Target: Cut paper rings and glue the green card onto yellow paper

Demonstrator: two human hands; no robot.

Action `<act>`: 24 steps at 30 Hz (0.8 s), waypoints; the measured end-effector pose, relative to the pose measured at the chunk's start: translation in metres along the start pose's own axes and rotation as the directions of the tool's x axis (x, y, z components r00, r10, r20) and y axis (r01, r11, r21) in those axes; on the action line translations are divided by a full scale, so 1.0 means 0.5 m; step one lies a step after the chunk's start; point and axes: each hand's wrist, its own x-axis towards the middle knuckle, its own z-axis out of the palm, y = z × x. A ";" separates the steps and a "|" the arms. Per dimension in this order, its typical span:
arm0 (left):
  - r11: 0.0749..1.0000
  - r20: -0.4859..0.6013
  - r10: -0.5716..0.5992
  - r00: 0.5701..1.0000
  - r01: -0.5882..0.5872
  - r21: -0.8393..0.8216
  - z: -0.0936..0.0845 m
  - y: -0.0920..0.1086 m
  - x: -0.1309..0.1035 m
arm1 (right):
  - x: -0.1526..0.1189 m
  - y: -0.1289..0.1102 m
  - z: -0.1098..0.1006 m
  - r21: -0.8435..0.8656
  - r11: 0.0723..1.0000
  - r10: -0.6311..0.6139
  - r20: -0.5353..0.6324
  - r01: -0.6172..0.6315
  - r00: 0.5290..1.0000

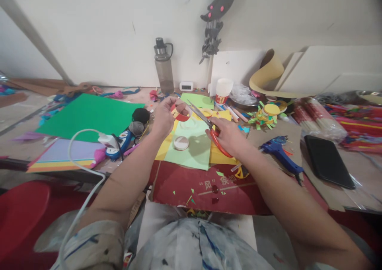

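Note:
My left hand (166, 117) is closed on a red and white ring (180, 114), which looks like a band cut from a paper cup. In my right hand (227, 134) are orange-handled scissors (217, 142), their blades pointing up and left near the ring. Below the ring, a small white round piece (181, 143) lies on light green paper (195, 154). Yellow paper (222, 156) is under the green sheet, over a dark red board (185, 186) with small green scraps on it.
A grey bottle (164, 69) and a paper cup (223, 92) stand at the back. Green paper (92, 117) and a white cable (71, 142) are at left; a blue glue gun (280, 154) and black phone (328, 161) at right.

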 end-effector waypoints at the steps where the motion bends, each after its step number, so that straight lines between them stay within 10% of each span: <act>1: 1.000 -0.006 -0.001 1.000 0.001 0.005 0.000 -0.001 0.000 | 0.000 0.000 0.000 -0.008 1.000 0.002 -0.009 -0.002 1.000; 24: 0.992 0.117 -0.113 0.987 0.119 -0.044 0.017 0.014 -0.021 | -0.001 -0.010 -0.009 -0.177 0.983 0.067 0.057 -0.056 0.996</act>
